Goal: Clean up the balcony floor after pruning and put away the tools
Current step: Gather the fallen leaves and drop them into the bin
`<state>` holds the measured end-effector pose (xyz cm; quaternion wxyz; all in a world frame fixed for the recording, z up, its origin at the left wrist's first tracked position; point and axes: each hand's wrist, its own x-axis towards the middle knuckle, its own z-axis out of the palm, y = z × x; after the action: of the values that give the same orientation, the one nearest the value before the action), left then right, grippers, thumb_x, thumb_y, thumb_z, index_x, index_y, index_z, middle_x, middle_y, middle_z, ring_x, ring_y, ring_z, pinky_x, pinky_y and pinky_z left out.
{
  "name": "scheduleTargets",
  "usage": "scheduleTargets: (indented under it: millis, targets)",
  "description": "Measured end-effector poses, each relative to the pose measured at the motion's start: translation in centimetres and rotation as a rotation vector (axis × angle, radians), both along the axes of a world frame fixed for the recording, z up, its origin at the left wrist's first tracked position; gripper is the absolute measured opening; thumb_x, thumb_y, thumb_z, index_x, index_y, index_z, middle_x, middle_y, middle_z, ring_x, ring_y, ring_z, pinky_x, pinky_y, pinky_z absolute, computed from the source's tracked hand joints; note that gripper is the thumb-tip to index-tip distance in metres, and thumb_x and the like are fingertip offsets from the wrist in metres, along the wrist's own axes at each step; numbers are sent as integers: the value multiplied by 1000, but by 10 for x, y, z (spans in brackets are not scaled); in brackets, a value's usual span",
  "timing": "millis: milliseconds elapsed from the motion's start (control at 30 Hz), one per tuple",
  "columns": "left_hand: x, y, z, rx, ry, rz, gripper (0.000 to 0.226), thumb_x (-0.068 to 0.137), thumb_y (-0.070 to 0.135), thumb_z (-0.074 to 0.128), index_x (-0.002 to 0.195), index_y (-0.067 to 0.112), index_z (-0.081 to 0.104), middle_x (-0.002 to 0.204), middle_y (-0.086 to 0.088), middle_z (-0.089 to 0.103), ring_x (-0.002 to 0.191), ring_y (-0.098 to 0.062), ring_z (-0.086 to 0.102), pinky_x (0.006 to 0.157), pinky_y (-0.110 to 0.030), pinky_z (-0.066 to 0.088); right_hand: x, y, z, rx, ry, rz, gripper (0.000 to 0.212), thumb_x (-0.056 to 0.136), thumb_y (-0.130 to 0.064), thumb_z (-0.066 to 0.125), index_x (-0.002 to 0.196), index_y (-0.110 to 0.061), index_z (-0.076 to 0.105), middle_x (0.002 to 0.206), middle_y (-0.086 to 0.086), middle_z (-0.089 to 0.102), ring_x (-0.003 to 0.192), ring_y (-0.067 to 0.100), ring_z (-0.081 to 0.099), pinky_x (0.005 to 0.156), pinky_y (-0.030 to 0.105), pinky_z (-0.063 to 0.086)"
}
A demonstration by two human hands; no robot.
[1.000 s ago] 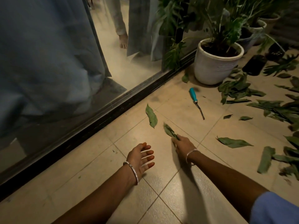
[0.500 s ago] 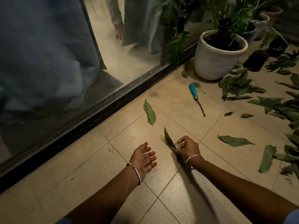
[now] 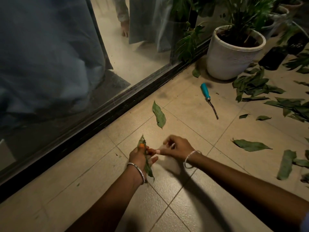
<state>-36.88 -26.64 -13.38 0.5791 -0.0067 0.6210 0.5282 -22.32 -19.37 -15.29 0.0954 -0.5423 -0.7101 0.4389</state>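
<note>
On balcony floor [image 3: 184,128] near door track [image 3: 100,118]: left hand [image 3: 140,158] grips leaf [image 3: 148,169], fingers curled round it. Right hand [image 3: 177,148] blurred alongside, grasp unclear. Best: bunch leaves in left, gather loose leaf [image 3: 159,114] ahead with right.

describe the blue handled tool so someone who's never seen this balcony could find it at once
Find the big white plant pot by the dark sliding-door track. On the tiles just in front of it lies a slim hand tool, left of the pile of cut leaves. Nothing else there has a bright teal handle and thin metal shaft.
</note>
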Motion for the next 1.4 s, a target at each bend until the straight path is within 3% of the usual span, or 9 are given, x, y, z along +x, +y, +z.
scheduleTargets:
  millis: [133, 333, 533, 800, 967, 1100, 1233, 1300, 1400]
  targets:
    - [-20, -9, 5, -22, 22, 13, 29, 105, 28, 40, 87, 11, 55, 61, -1, 43, 48, -12, 38, 43, -22, 41, -29, 60, -17, 157, -180, 189, 78, 78, -71, 61, 142, -32, 43, 143, 11, 43, 125, 31, 45, 100, 46, 45]
    - [-37, -15, 22, -10, -86, -57, 33, 103, 39, 42, 93, 13, 60, 55, 3, 38, 37, -8, 28, 38, -18, 28, -50, 107, -45, 173, -563, 354, 64, 96, -59, 42, 153, -39, 22, 164, 11, 6, 145, 42, 17, 113, 58, 27]
    - [-40, -15, 22, 28, -160, -56, 34, 96, 47, 52, 98, 14, 61, 58, 3, 40, 42, -9, 32, 43, -21, 32, -42, 51, -53, 477, -533, 324, 35, 102, -26, 39, 127, -12, 58, 123, 13, 62, 105, 28, 62, 90, 42, 52]
    - [-1, -13, 17, 15, -102, -141, 45, 79, 49, 74, 106, 15, 63, 68, 2, 39, 50, -11, 33, 48, -26, 35, 22, -33, -16, 406, -61, -160, 13, 89, -17, 67, 97, -21, 77, 91, -6, 74, 82, 6, 64, 83, 27, 54]
    - [49, -6, 14, 31, -86, -269, 59, 64, 61, 80, 101, 16, 69, 87, -5, 51, 71, -20, 47, 59, -31, 43, 40, -76, 32, 472, 261, -246, 16, 82, -10, 75, 93, -17, 65, 87, -9, 71, 83, 2, 68, 76, 18, 57]
    - [95, 4, 13, 7, -146, -288, 23, 88, 34, 66, 79, 14, 63, 82, -10, 59, 75, -28, 57, 73, -38, 47, 80, -103, 46, 444, 216, -118, 39, 84, -33, 74, 115, -27, 52, 98, -9, 73, 89, 3, 69, 80, 18, 55]
    - [136, 7, 13, -4, -138, -310, 29, 101, 22, 48, 74, 13, 52, 77, -7, 57, 71, -22, 55, 69, -34, 43, 150, -102, 39, 427, 95, -179, 39, 84, -61, 63, 105, -29, 58, 92, -15, 65, 86, 3, 61, 74, 24, 50]
    - [153, 4, 16, 4, -177, -347, 29, 104, 21, 41, 78, 13, 50, 78, -7, 60, 75, -23, 60, 75, -39, 45, 193, -87, 20, 457, -78, -268, 26, 89, -52, 59, 98, -27, 61, 92, -12, 64, 87, 7, 59, 76, 32, 50]
    - [169, 2, 21, 12, -289, -323, 28, 105, 17, 38, 81, 10, 49, 60, -5, 50, 50, -19, 54, 69, -40, 50, 250, -54, -9, 316, -371, -386, 38, 88, -31, 62, 123, -17, 56, 115, 8, 62, 108, 29, 57, 90, 37, 48]
